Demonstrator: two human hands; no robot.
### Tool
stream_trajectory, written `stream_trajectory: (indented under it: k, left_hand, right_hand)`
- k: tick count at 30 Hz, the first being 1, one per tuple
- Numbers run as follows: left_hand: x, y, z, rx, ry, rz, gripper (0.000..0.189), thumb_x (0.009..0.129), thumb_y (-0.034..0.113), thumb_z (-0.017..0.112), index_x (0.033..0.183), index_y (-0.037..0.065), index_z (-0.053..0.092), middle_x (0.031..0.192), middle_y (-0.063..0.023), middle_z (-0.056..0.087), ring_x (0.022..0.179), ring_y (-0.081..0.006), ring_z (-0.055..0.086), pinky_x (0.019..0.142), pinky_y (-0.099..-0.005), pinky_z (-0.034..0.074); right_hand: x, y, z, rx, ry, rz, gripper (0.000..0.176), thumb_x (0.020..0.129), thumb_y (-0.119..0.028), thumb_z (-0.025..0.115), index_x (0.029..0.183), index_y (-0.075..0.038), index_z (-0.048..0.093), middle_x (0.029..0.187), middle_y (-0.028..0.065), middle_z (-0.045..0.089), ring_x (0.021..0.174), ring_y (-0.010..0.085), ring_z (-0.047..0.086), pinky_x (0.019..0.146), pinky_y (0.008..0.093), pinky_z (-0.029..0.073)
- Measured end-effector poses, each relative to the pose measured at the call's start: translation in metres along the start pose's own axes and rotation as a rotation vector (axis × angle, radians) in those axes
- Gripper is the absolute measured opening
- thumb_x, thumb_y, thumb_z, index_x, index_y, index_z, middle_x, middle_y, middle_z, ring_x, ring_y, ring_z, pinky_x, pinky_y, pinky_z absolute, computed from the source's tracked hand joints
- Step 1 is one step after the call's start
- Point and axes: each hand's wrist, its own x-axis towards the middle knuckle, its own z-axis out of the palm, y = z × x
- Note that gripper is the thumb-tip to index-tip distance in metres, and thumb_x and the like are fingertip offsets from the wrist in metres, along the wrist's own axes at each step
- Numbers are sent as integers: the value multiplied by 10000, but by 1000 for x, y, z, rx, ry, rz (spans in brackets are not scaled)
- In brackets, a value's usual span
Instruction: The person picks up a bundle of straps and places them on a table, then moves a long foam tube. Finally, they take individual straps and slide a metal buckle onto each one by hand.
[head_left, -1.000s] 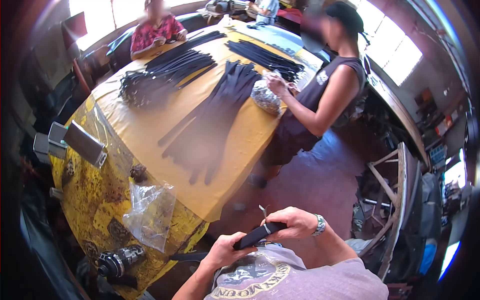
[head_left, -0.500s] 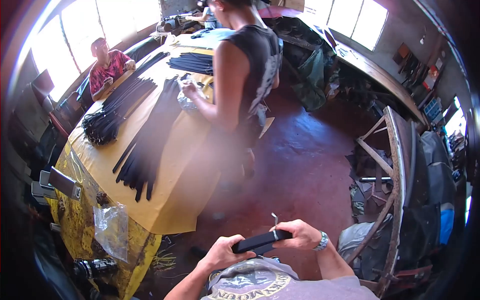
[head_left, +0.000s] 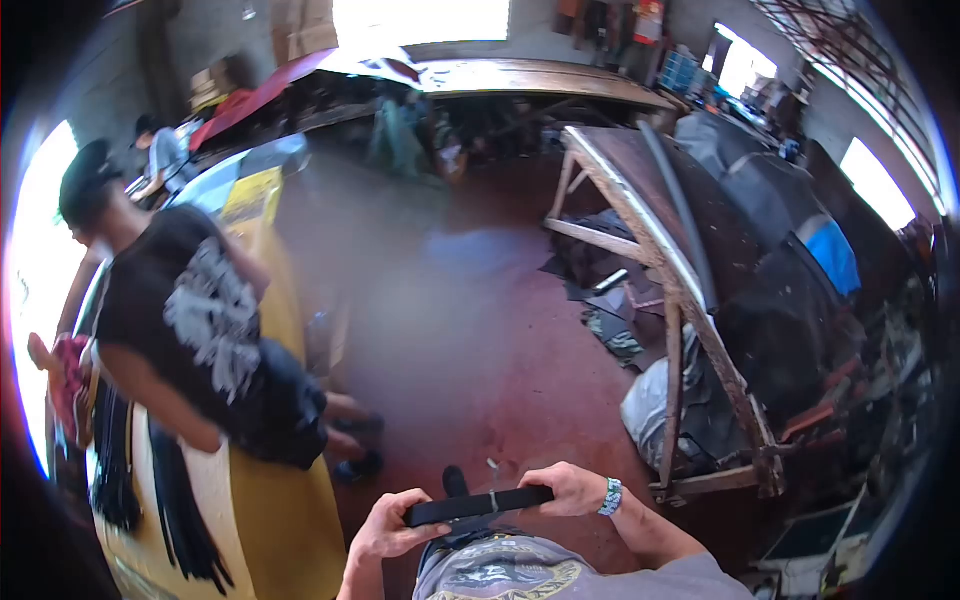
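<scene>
A flat black bundle of folded strap (head_left: pixel 455 509) stretches level between my two hands, just above my lap. Around its middle runs a thin light tie (head_left: pixel 493 498), with a loose end sticking up. My left hand (head_left: pixel 392 524) is closed on the bundle's left end, the thumb lying along its near side. At the opposite end, the fingers of my right hand (head_left: pixel 566 490) grip the strap; a patterned band is on that wrist.
To the left, a person in a black sleeveless shirt (head_left: pixel 185 320) stands at a yellow-covered table (head_left: pixel 290 510) bearing long black straps (head_left: pixel 185 510). A wooden frame (head_left: pixel 665 265) with dark sheets stands at right. Red floor (head_left: pixel 480 370) lies ahead. Other people are farther back.
My view has swung right, so the table and the standing person now appear farther left. My right hand has shifted from the tie to the bundle's right end, uncovering the tie.
</scene>
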Motion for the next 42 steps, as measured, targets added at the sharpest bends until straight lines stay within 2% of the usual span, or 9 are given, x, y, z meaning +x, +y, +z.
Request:
stream_trajectory:
  k: [11,17,27,29,32,36,37,39,42]
  left_hand:
    - [259,19,-53,-108,-173,-68,222,756,0,871,850,38,674,673,30,622,567,-41,557,500,-219,417]
    - [409,53,-60,-62,-351,-126,285,725,11,911,854,18,657,674,23,622,572,-35,547,501,-207,410]
    - [626,91,38,88,-526,-87,308,711,71,935,828,24,655,678,49,578,615,-28,514,540,-207,399]
    - [660,96,58,141,-505,-126,313,701,79,932,815,30,645,676,53,573,619,-29,511,545,-206,402]
    - [707,112,89,185,-481,-147,312,693,84,927,809,31,643,668,50,575,607,-31,514,539,-208,404]
    - [773,133,129,253,-464,-140,313,670,92,920,788,27,638,646,39,582,592,-46,529,534,-226,420]
    - [787,136,137,278,-504,-139,311,669,92,918,782,25,636,644,34,586,594,-49,533,540,-232,427]
    - [821,141,155,324,-585,-121,308,667,94,915,770,21,634,640,26,594,596,-56,541,551,-243,442]
    - [869,151,185,412,-742,-60,321,666,121,929,765,21,640,642,-2,622,609,-64,559,569,-259,460]
  right_hand:
    - [9,65,-153,67,243,318,366,810,-244,796,1056,-20,642,817,167,703,741,268,691,677,384,519]
    - [7,84,-235,16,398,438,387,785,-322,862,921,-24,654,692,90,643,630,152,596,578,350,460]
    - [-26,162,-378,337,536,466,433,785,-348,893,981,-17,694,817,105,700,759,121,644,665,333,500]
    - [-33,202,-405,214,625,397,385,773,-303,913,895,-30,670,714,7,657,675,65,581,599,300,468]
    - [-46,242,-455,207,617,380,406,766,-332,916,914,-35,681,711,28,656,702,81,597,605,314,474]
    - [-71,250,-537,473,547,546,419,872,-401,817,1032,-28,712,842,33,721,777,111,649,713,306,522]
    - [-76,265,-543,489,694,458,489,923,-497,759,1028,-20,728,820,42,725,749,125,664,664,305,522]
    - [-92,288,-568,312,757,417,478,955,-494,723,1048,-25,739,879,58,736,835,122,668,746,312,530]
    - [-100,301,-589,248,970,576,445,948,-442,738,1100,-24,725,977,88,748,939,155,685,863,333,533]
